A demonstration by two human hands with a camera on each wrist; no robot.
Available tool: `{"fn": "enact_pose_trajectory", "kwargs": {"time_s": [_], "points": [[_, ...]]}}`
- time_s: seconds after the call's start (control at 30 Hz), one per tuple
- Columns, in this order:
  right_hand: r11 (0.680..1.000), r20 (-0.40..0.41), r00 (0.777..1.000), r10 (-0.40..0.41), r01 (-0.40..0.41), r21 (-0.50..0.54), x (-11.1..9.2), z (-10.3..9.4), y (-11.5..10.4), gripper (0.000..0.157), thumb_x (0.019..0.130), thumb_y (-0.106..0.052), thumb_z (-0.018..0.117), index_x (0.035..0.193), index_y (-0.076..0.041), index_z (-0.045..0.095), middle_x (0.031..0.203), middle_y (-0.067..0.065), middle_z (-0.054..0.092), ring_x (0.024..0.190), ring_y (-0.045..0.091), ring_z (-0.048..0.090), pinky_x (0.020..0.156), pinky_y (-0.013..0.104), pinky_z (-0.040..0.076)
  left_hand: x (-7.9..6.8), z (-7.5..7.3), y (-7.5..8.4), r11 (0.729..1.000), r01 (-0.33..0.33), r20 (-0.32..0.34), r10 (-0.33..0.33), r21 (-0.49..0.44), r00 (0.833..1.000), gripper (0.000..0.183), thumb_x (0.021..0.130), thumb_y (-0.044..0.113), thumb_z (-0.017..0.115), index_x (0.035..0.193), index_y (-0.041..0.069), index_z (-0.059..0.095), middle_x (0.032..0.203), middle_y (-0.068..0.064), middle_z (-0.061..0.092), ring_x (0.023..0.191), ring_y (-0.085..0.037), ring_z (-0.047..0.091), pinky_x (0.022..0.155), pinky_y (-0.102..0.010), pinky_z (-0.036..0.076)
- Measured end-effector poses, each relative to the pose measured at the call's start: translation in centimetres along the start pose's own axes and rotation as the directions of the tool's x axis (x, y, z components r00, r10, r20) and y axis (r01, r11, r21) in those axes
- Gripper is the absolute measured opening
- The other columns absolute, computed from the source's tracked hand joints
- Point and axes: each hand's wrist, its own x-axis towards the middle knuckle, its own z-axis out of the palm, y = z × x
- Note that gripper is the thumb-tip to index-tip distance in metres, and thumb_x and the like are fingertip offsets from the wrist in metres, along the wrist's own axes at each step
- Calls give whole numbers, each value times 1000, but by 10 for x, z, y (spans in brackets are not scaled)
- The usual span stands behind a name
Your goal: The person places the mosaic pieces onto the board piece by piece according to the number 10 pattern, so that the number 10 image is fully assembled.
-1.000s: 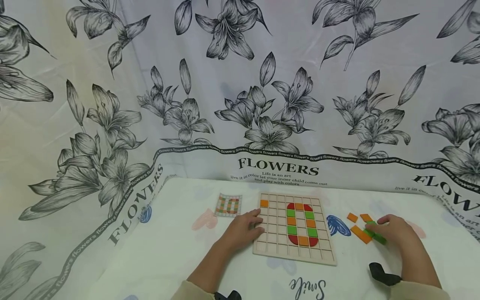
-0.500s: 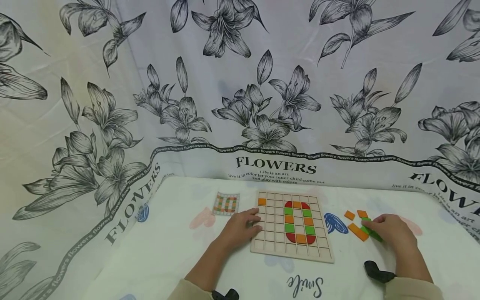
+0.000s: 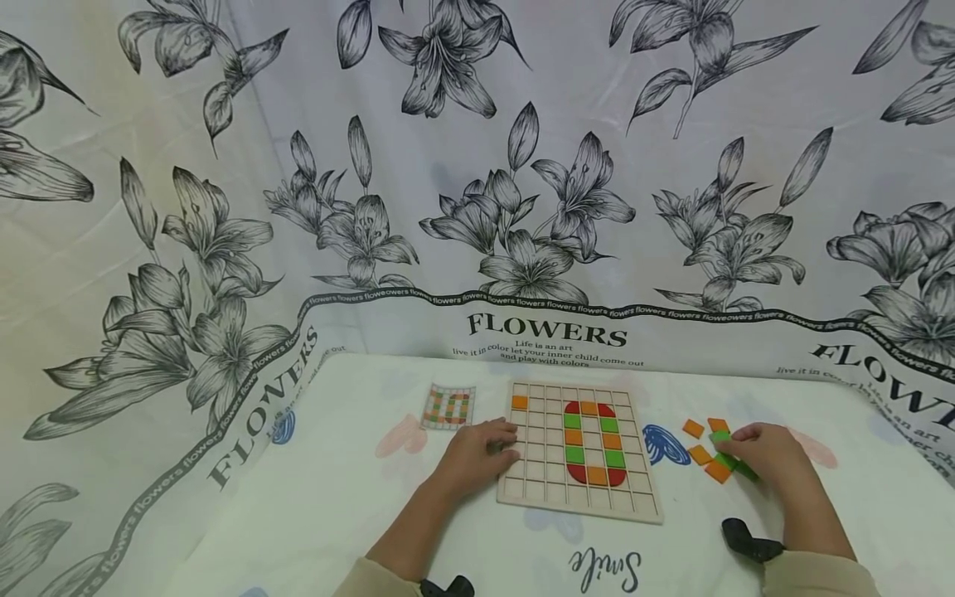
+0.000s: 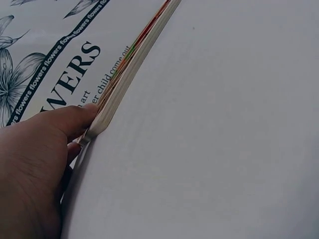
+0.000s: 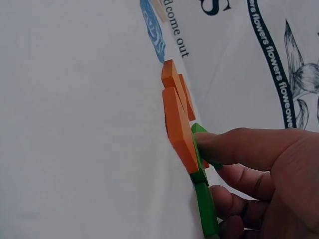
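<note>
My left hand [image 3: 479, 454] rests at the left edge of a wooden grid board [image 3: 548, 477], thumb and fingertips touching the rim. Set in the board are red, green and orange tiles forming an oblong ring, and one orange tile [image 3: 519, 402] lies at its upper left. Right of the board, my right hand [image 3: 772, 456] pinches a green tile [image 3: 719, 437] between thumb and fingers. Close under it lie more green tiles [image 5: 205, 209] and several orange tiles [image 3: 692, 428]. The fingers partly hide the green ones.
A small pattern card [image 3: 446, 406] lies left of the board. A printed white cloth [image 3: 336, 514] covers the table, and a flower-printed curtain [image 3: 328, 249] hangs behind. Black straps [image 3: 748, 543] are on the wrists.
My right hand has shifted slightly left and lifted a green tile from the pile. Orange tiles there now lie apart. The left hand stays at the board's edge.
</note>
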Motion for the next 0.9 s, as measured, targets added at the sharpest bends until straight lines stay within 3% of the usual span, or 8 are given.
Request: {"fn": "enact_pose_trajectory", "kwargs": {"time_s": [0.3,0.47,0.6,0.73,0.9], "points": [[993,15,993,-115,115,-19,2,4,-3,54,90,-44,68,117,3,63,105,22,60,91,30,51,69,32,47,2,1,-2,1000,11,12,-11,9,1000,34,89,35,72,117,16,73,132,12,64,135,-23,51,116,-46,37],[979,56,980,-192,196,-57,0,10,-11,54,90,-44,67,120,1,65,111,25,62,94,31,54,77,42,51,1,0,-2,1000,31,15,-31,4,999,32,89,35,71,116,18,74,128,12,66,135,-25,50,116,-49,35],[974,93,975,-204,211,-77,-1,12,-15,58,88,-44,69,125,1,63,114,26,59,97,31,53,81,48,52,1,0,-1,999,38,15,-38,7,999,32,89,34,71,116,19,74,128,12,66,135,-27,50,116,-50,35],[970,105,972,-212,222,-96,-1,13,-17,59,85,-44,72,124,-1,63,106,19,59,93,28,52,75,40,51,1,1,-1,999,38,18,-38,6,999,33,89,34,71,117,19,74,129,12,66,135,-26,50,116,-50,35],[960,87,967,-239,249,-131,-2,20,-22,61,82,-46,75,121,0,63,94,12,58,82,23,51,60,29,42,1,1,0,999,46,18,-46,1,999,33,89,35,71,118,19,73,129,12,65,135,-26,50,116,-50,34]]}}
